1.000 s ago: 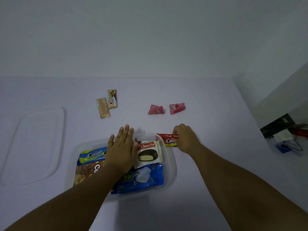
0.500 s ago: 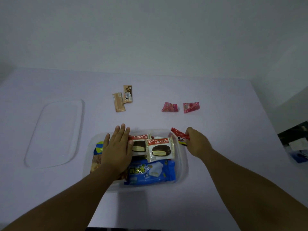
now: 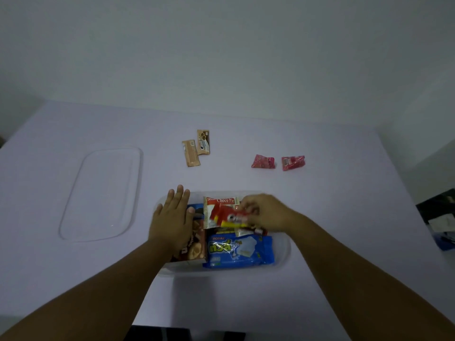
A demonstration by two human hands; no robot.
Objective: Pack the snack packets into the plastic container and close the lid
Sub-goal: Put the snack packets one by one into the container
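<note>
Pale lilac tabletop (image 3: 332, 193) fills the view under a plain grey-white wall. At its near centre sits the clear plastic container (image 3: 283, 254), holding a blue wafer pack (image 3: 240, 251) at its near right, a brown biscuit pack (image 3: 195, 244) at its near left and a Choco Pie packet (image 3: 222, 201) along the far wall. The right hand (image 3: 267, 212) is over the container's far right, fingers pinched on a red cream-biscuit packet (image 3: 231, 216) that sticks out toward 9 o'clock from the hand, above the Choco Pie. The left hand (image 3: 172, 217) lies flat and spread, palm down, on the container's left part. Toward 12 o'clock lie two tan wafer packets (image 3: 195, 150) touching each other; toward 1 o'clock, two pink candy packets (image 3: 278, 162) slightly apart. At 9 o'clock, well apart, the clear lid (image 3: 103, 193) lies flat.
</note>
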